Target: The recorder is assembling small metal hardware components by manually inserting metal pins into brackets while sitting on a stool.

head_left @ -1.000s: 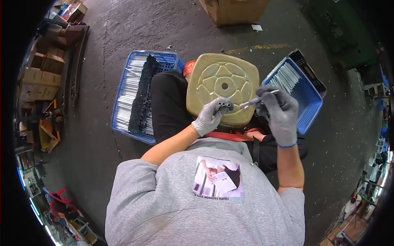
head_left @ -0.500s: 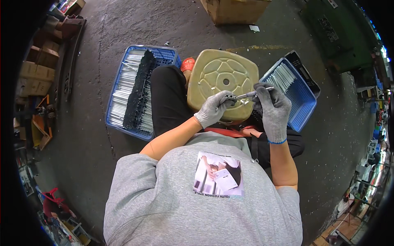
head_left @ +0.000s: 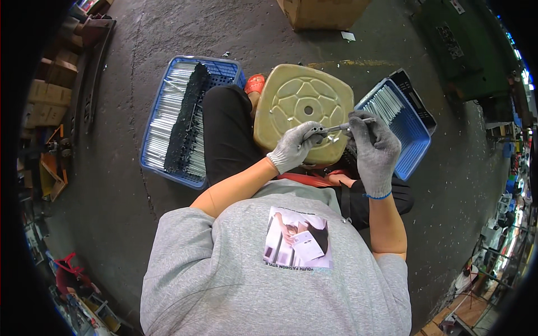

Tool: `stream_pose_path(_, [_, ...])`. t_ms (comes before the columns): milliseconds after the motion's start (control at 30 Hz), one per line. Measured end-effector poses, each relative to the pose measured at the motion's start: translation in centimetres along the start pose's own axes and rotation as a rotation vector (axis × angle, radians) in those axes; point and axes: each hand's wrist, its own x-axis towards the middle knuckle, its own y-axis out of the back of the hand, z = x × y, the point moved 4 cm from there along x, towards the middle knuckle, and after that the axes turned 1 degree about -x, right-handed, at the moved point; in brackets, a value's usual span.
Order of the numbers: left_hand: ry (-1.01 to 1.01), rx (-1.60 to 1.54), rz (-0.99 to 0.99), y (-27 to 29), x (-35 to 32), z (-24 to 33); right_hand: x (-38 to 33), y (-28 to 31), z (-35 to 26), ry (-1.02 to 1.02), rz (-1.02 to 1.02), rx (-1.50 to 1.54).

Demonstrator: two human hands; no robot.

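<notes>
Holding a thin metal rod (head_left: 347,127) btwn both gloved hands, I see left hand (head_left: 294,147) and right hand (head_left: 374,147) each closed on it, over the tan stool (head_left: 297,103). Blue crates (head_left: 168,168) flank me; brown cardboard box (head_left: 319,11) sits top centre.

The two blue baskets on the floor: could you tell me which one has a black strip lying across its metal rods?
The left blue basket, beside the black-trousered leg; the right blue basket holds only rods.

cardboard box (head_left: 322,11) top | green machine (head_left: 459,50) right (partly cut off) | stacked cartons (head_left: 47,101) left
</notes>
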Motion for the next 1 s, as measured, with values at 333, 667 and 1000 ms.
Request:
stream_pose_path(333, [0.042, -0.019, 0.021, -0.2, 0.1, -0.5, 0.3, 0.1, -0.4, 0.055, -0.02, -0.056])
stream_pose_path(667, [0.059, -0.035, 0.018, -0.2, 0.1, -0.7, 0.5, -0.9, 0.5, -0.248, 0.072, 0.178])
stream_pose_path(1000, [0.016, -0.002, 0.006, -0.3, 0.1, -0.5, 0.6, -1.1, -0.8, 0.116, -0.06, -0.07])
